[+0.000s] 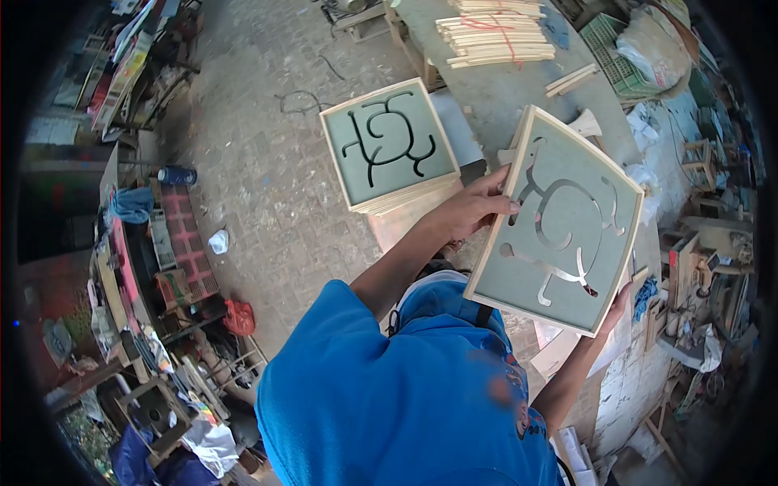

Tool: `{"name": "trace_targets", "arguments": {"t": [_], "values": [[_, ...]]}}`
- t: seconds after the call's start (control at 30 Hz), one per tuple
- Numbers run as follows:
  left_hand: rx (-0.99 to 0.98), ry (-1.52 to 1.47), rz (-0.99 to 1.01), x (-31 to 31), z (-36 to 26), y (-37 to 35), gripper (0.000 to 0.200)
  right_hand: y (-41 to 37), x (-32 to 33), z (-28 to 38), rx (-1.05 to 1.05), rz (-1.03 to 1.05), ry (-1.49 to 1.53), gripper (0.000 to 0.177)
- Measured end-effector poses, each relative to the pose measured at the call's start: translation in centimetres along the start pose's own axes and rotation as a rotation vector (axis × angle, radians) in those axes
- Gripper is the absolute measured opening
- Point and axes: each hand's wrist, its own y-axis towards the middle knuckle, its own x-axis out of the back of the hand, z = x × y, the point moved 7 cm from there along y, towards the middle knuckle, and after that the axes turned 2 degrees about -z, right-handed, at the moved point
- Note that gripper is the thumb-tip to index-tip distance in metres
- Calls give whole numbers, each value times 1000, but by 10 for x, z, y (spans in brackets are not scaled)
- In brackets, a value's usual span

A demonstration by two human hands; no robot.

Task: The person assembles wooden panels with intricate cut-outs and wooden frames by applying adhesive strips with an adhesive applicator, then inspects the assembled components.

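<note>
A wood-framed grey-green panel (567,219) with curved cut-out slots is held tilted in front of my body. My left hand (478,206) grips its left edge, with the fingertips over the rim by the cut-outs. At the lower right corner, my right hand (617,312) is closed around the frame's edge, its fingers partly hidden behind the panel. A similar framed panel (385,146), its curved slots looking dark, lies on top of a stack of such frames to the left, apart from my hands.
Bundled wooden strips (494,32) tied with red string lie on the work table (486,89), with a few loose strips (571,79) nearby. A green crate (612,61) holds plastic bags. Cluttered shelving (138,227) runs along the left, and tools and wooden pieces crowd the right.
</note>
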Motion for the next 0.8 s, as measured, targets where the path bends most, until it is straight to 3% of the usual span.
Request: {"name": "trace_targets", "arguments": {"t": [0.1,0.13,0.17,0.23,0.3,0.33,0.37,0.43,0.5,0.67,0.77,0.8], "values": [[-98,-80,-58,4,-21,-35,77,8,-17,-9,-76,105,25,67],[-140,-148,-111,10,-24,-46,78,9,-10,-9,-9,106,-242,63],[-180,-217,-166,16,-25,-60,78,10,-7,-19,-16,112,-253,63],[-211,-194,-246,30,-31,-94,77,18,-22,-41,-69,214,42,56],[-389,-101,-418,62,-38,-134,69,13,-45,-49,-91,185,183,38],[-452,-91,-442,58,-51,-155,66,9,-54,-53,-139,353,277,20],[-514,-83,-462,52,-66,-176,63,8,-55,-61,-195,380,324,12],[-597,-35,-648,51,-88,-223,59,2,-51,-80,-211,321,395,15],[-644,-42,-897,92,-89,-286,57,-9,-50,-104,-253,180,366,19],[-955,-68,-988,104,-127,-404,46,-43,-50,-178,-402,149,329,38],[-1075,-102,-982,116,-139,-459,44,-67,-56,-209,-495,173,260,39],[-1090,-97,-999,119,-142,-473,43,-75,-55,-217,-470,158,229,30]]}}
